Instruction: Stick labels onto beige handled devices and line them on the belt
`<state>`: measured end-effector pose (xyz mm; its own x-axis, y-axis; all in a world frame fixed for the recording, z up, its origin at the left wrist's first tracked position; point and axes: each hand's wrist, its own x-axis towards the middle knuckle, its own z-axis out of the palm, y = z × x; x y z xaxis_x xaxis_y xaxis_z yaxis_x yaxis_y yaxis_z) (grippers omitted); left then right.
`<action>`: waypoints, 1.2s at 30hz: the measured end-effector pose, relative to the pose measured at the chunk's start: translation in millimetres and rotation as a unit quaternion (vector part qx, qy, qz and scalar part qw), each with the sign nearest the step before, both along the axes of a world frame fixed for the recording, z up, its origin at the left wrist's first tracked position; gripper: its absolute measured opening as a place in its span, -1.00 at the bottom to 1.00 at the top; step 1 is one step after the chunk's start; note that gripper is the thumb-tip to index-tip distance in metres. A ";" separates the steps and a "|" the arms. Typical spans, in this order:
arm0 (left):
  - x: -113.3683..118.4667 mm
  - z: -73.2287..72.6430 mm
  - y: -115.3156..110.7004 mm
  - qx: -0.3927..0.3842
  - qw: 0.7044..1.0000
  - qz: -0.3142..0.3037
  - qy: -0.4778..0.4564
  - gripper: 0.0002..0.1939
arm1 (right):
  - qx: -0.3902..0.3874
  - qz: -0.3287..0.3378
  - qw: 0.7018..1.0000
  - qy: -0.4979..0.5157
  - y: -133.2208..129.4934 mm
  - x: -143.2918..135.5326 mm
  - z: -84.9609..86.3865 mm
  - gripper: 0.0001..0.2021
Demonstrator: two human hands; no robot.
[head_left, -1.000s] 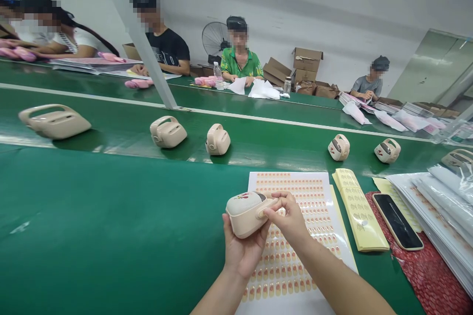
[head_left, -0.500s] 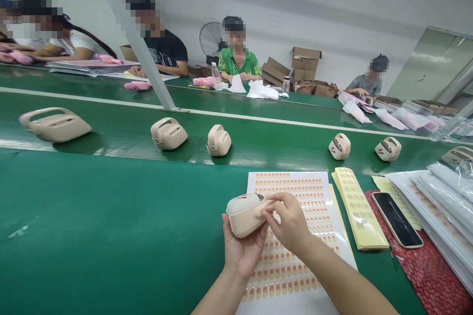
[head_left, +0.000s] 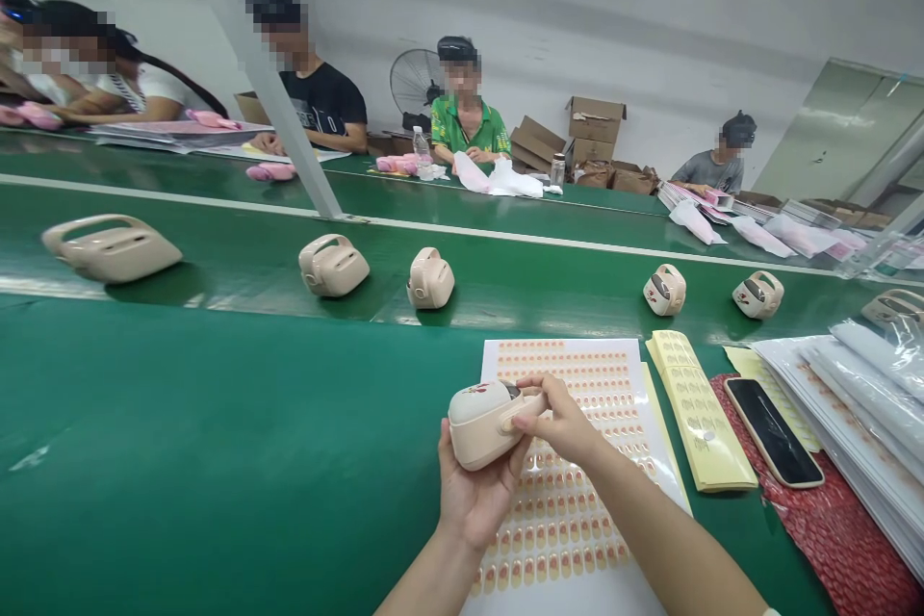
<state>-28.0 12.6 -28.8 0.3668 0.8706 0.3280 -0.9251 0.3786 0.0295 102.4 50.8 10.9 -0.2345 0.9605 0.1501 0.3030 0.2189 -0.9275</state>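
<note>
Cradling a beige handled device (head_left: 480,433) from below, over the left edge of the sticker sheet (head_left: 570,529), the left hand (head_left: 476,496) held it in a cupped grip while the right hand (head_left: 567,428) pinched narrowly around its handle. Well beyond the sheet, on the far bench, stood a clear bottle (head_left: 420,146) and a lidded jar (head_left: 557,173), their contents too small to tell, and farther beyond it sat cardboard boxes (head_left: 596,120), their insides hidden. Right of the sheet, past a yellow label strip (head_left: 704,423) and a phone (head_left: 774,431), lay stacked papers (head_left: 844,414) partly under clear plastic, while far beyond it to the right translucent wraps (head_left: 693,219) held something pink.
</note>
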 end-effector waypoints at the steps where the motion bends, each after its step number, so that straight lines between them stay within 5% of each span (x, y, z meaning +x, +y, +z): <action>1: -0.1 0.2 -0.1 0.007 1.000 -0.004 0.004 -0.41 | 0.005 -0.018 0.999 -0.027 7.7 4.7 -0.9 -0.79; 5: -0.9 -2.9 -1.8 0.058 0.998 -0.003 0.016 -0.47 | 0.060 -0.140 0.975 -0.160 51.8 31.7 1.0 -0.80; 8: -1.2 -8.5 -5.0 0.069 0.996 0.020 0.056 -0.62 | 0.081 -0.167 0.959 -0.214 81.1 44.8 1.1 -0.76; 11: 0.7 -8.3 -11.4 -0.026 0.981 0.036 0.186 -0.59 | 0.087 -0.156 0.949 -0.261 94.7 46.1 -2.5 -0.87; 15: 8.4 9.0 -21.8 -0.142 0.908 0.084 0.385 -0.27 | 0.088 -0.141 0.941 -0.295 95.5 43.2 -6.8 -0.89; 20: 17.6 32.3 -25.3 -0.115 0.864 0.113 0.477 -0.14 | 0.077 -0.134 0.944 -0.291 91.8 43.0 -3.5 -0.92; 24: 21.7 36.1 -23.9 -0.073 0.837 0.146 0.522 0.04 | 0.057 -0.129 0.957 -0.254 79.3 43.8 12.9 -0.95; 27: 24.7 31.2 -24.7 -0.038 0.784 0.203 0.586 0.02 | 0.025 -0.077 0.975 -0.206 55.1 45.9 37.3 -0.94; 32: 27.5 15.2 -29.3 0.079 0.677 0.281 0.676 -0.19 | -0.084 0.135 0.984 -0.083 5.3 47.2 78.6 -0.93; 36: 25.3 0.9 -30.0 0.153 0.647 0.305 0.682 -0.16 | -0.072 0.119 0.982 -0.125 -14.9 47.5 88.1 -0.94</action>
